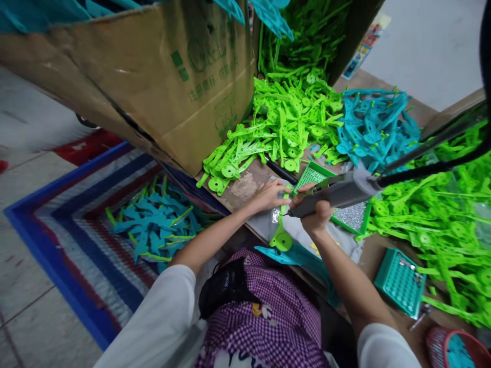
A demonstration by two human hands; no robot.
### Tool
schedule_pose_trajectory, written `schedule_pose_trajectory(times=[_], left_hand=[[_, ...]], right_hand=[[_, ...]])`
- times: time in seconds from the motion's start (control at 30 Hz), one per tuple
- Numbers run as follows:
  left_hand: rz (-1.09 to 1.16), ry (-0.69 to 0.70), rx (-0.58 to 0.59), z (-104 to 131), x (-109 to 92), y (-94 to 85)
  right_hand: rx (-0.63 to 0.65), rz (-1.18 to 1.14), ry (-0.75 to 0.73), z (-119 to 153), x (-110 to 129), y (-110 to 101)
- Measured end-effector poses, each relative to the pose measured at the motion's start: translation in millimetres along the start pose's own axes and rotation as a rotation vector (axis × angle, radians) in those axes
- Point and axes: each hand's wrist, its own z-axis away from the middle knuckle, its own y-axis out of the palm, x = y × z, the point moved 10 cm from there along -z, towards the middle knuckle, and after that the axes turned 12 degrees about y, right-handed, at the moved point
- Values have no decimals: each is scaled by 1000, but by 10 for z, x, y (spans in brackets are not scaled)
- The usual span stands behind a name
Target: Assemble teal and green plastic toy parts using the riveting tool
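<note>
My right hand [317, 217] is wrapped round a grey electric screwdriver [341, 193], its tip pointing down and left at a lime-green plastic piece [282, 239]. This piece is long, with a round disc at its near end, and lies on a pale cloth [349, 245]. My left hand [269, 196] grips the far part of the piece; its fingertips are partly hard to make out. A teal plastic piece [274, 254] lies at the table's front edge, partly behind my right forearm. Beyond the screwdriver, a green tray [358, 231] holds small silvery parts.
Lime-green pieces [284, 122] are heaped at the back and right, beside teal pieces [376, 125]. A large cardboard box [153, 76] stands at left. Teal assemblies [153, 220] fill a low container below. A teal perforated block [401, 281] and red basket [437, 347] are at right.
</note>
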Motion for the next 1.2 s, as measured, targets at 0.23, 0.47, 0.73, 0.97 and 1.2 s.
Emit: schedule_pose_trajectory(times=[0.23, 0.47, 0.73, 0.97, 1.2], left_hand=[[15, -24, -10, 28, 26, 18], [61, 18, -57, 17, 9, -17], [178, 126, -336, 731, -267, -258], [98, 34, -229, 722, -374, -144], [255, 1, -296, 706, -259, -118]], right_hand=[[-7, 52, -37, -23, -46, -16], [16, 29, -37, -15, -140, -9], [1, 19, -13, -3, -109, -31], [14, -23, -60, 29, 156, 20], [-4, 18, -69, 97, 243, 21]])
